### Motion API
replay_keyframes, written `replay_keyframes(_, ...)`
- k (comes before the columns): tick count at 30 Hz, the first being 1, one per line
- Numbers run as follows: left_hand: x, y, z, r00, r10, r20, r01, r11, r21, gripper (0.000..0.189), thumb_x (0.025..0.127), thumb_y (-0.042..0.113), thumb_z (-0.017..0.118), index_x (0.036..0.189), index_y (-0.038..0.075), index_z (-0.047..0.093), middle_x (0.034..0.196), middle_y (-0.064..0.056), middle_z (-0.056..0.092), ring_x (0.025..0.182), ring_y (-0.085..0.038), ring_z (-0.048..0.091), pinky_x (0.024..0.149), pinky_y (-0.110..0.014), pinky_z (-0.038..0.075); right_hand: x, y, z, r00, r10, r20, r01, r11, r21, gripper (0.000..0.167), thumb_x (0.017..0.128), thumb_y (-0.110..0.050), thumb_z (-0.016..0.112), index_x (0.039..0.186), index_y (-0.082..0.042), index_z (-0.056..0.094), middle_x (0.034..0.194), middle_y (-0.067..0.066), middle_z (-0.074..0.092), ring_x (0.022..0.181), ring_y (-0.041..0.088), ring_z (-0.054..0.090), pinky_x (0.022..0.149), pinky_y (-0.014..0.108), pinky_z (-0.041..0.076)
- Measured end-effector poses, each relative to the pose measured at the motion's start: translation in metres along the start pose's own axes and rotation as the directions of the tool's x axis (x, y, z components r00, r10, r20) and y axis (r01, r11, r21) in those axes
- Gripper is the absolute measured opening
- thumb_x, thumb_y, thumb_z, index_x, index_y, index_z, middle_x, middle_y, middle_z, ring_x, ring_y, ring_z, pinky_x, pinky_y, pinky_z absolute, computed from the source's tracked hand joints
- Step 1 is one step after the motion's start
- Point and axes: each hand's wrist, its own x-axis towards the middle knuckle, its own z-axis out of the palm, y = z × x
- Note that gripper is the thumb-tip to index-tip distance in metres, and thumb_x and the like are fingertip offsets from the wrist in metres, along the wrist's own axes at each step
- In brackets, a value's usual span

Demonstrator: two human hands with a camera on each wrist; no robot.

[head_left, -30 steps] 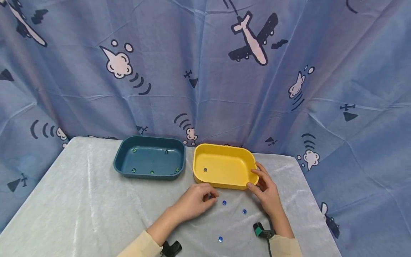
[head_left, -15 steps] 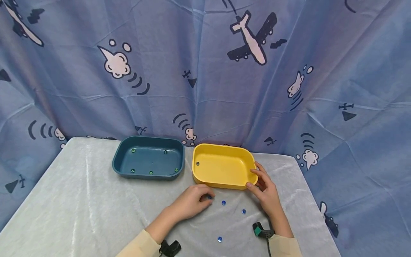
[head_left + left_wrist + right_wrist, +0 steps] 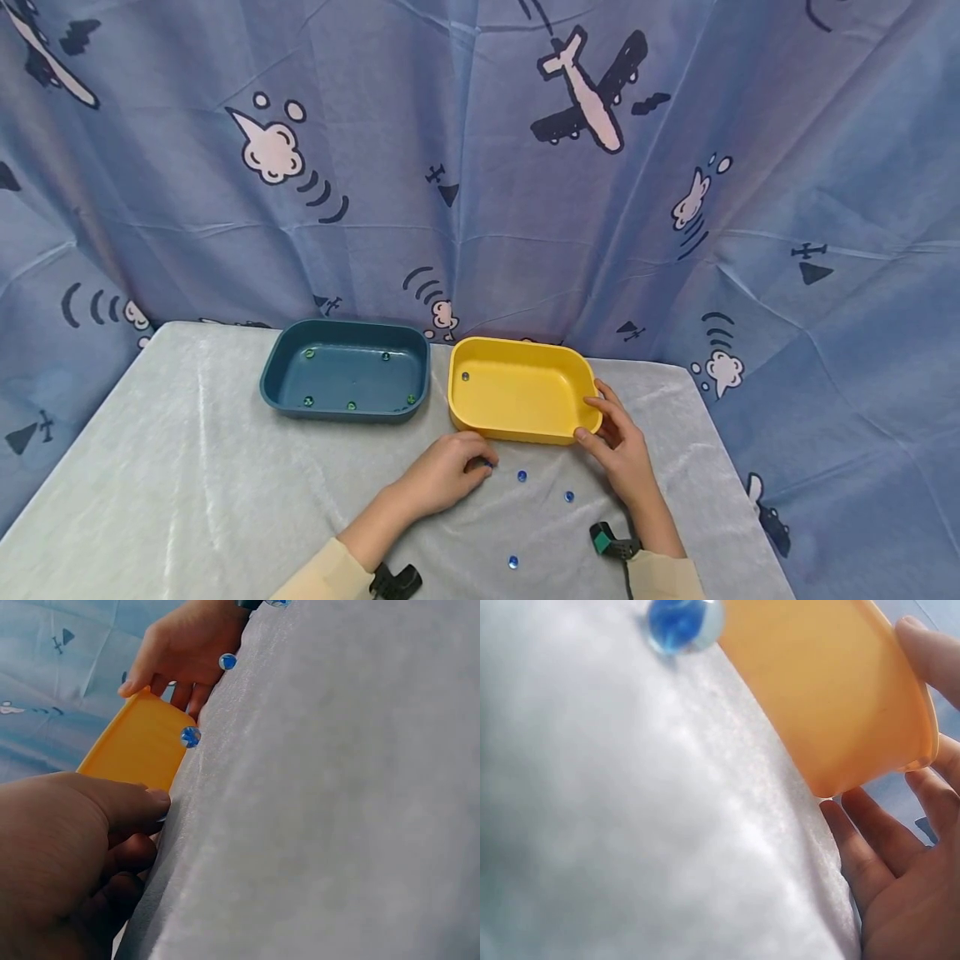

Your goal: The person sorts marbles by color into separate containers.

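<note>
A yellow bin [image 3: 525, 392] sits at the back of the table with one small dark-looking marble [image 3: 465, 377] in its left part. My right hand [image 3: 624, 450] grips the bin's right end, thumb at the rim and fingers along the outer wall. In front of the bin's left corner, my left hand [image 3: 450, 471] pinches a blue marble [image 3: 488, 464] low at the cloth, mostly covered by thumb and forefinger. Several clear marbles with blue inside lie on the cloth: one marble [image 3: 522, 476] near the left fingertips, another marble [image 3: 569, 497] farther right, and a nearer marble [image 3: 513, 562].
Left of the yellow bin stands a teal bin [image 3: 345, 414] with several green marbles [image 3: 352, 406] spread on its floor. A pale plush cloth [image 3: 187, 500] covers the table. A blue printed curtain [image 3: 375, 167] hangs right behind both bins.
The marble inside the yellow bin has rolled left and toward the back. My left fingers have drawn slightly left and closed around the blue marble. The right hand keeps its hold.
</note>
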Motion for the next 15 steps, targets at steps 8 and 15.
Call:
replay_keyframes(8, 0.0000, 0.0014, 0.0001, 1.000, 0.026, 0.003, -0.026, 0.999, -0.029, 0.008, 0.102, 0.009, 0.080, 0.108, 0.013, 0.082, 0.101, 0.005, 0.074, 0.086, -0.002, 0.060, 0.077, -0.021, 0.055, 0.0002, -0.0001, 0.0000, 1.000, -0.001, -0.004, 0.001, 1.000, -0.005, 0.048, 0.103, -0.011, 0.078, 0.149, -0.008, 0.063, 0.178, -0.002, 0.032, 0.142, -0.001, 0.050, 0.109, 0.012, 0.046)
replay_keyframes(15, 0.0010, 0.0046, -0.0029, 1.000, 0.019, 0.008, -0.019, 0.999, -0.031, 0.009, 0.102, 0.012, 0.080, 0.110, 0.014, 0.083, 0.101, 0.008, 0.074, 0.084, -0.002, 0.059, 0.074, -0.020, 0.054, 0.0001, 0.0001, -0.0007, 1.000, 0.006, -0.002, -0.006, 1.000, 0.003, 0.049, 0.103, -0.012, 0.078, 0.149, -0.008, 0.063, 0.177, -0.004, 0.032, 0.142, 0.001, 0.051, 0.108, 0.012, 0.047)
